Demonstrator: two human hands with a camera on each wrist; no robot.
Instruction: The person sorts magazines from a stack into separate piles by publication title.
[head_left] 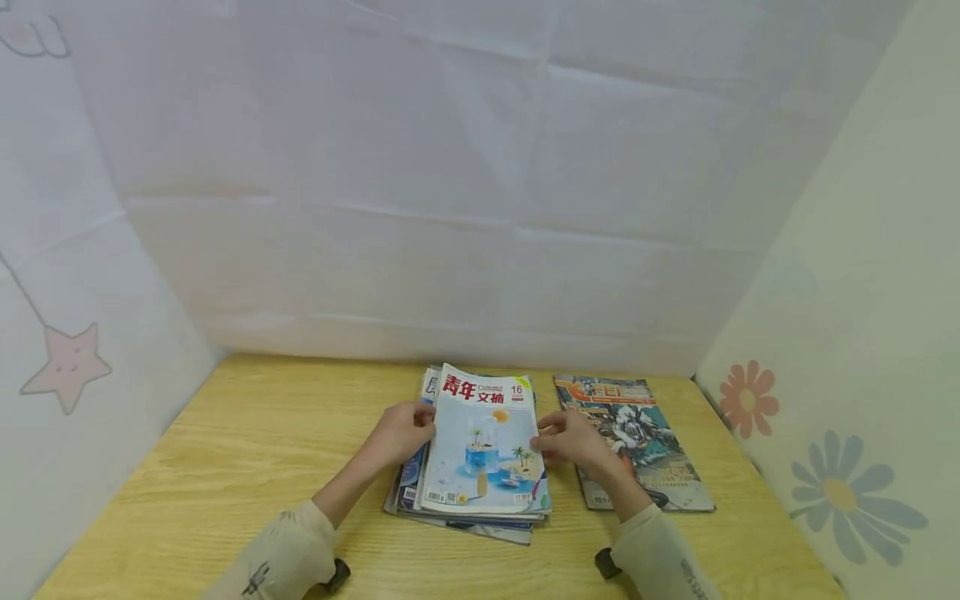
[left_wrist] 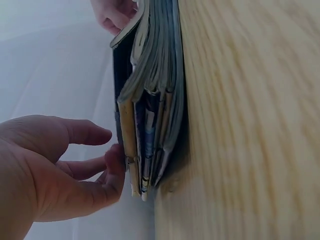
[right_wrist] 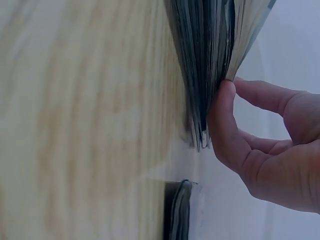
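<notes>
"White-covered, that top magazine (head_left: 487, 454): where?"

"On a stack (head_left: 410, 475) of others, whose covers are mostly hidden, on the wooden table (head_left: 262, 450)."

"Hands?"

"Right hand (head_left: 573, 437) pinches its edge. Left hand (head_left: 405, 433) touches the opposite side, fingers loosely bent, thumb apart."

"The other magazine (head_left: 660, 437)?"

"Right of the stack, partly behind the right forearm (head_left: 628, 493)."

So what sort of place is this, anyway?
Probably a small partitioned booth, maybe set up for tabletop work, though the wider room isn't visible. A wooden table fills the floor of the view, creased pale sheeting hangs behind it, and a flower-printed panel closes off the right side.
</notes>
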